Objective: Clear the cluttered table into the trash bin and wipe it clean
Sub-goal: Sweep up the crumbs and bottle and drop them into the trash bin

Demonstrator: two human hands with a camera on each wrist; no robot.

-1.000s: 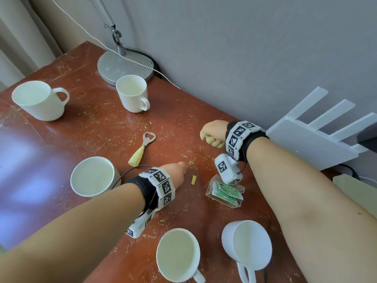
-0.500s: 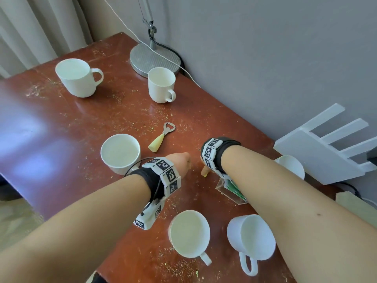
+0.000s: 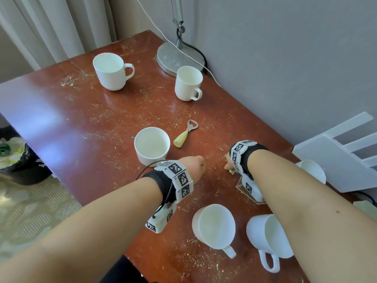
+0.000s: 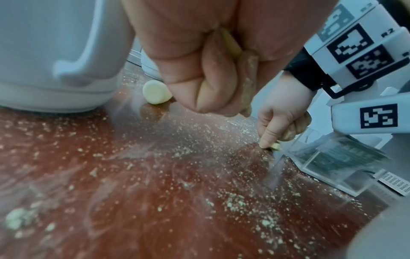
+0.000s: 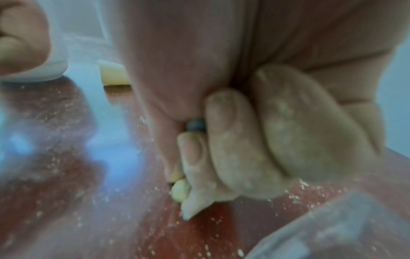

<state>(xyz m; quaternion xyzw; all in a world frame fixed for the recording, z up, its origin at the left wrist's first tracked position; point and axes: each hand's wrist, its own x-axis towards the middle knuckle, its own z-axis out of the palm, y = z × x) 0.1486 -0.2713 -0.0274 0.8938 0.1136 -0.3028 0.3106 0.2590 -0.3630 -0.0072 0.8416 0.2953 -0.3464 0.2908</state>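
Observation:
The red-brown table [image 3: 85, 123] is strewn with yellow crumbs [image 4: 235, 203]. My left hand [image 3: 201, 165] hovers over the middle as a tight fist. In the left wrist view a pale yellow scrap [image 4: 230, 43] shows between its curled fingers [image 4: 210, 87]. My right hand [image 3: 229, 166] is down on the table beside it, and its thumb and forefinger pinch a small yellow scrap [image 4: 275, 146] [image 5: 179, 191]. The other right fingers [image 5: 288, 140] are curled in and dusted with crumbs. A black-bagged trash bin [image 3: 12, 158] stands on the floor at the left.
Several white mugs [image 3: 111, 70] stand around the hands, one [image 3: 152, 145] just beyond my left wrist. A yellow-handled bottle opener [image 3: 184, 135] lies past it. A clear box of green packets [image 4: 332, 161] sits under my right wrist. Lamp base [image 3: 179, 58] is at the back, with a white rack [image 3: 336, 156] on the right.
My right hand has come down from near the wall to the table and now pinches the small yellow scrap. The left fist has stayed put. The head view has pulled back.

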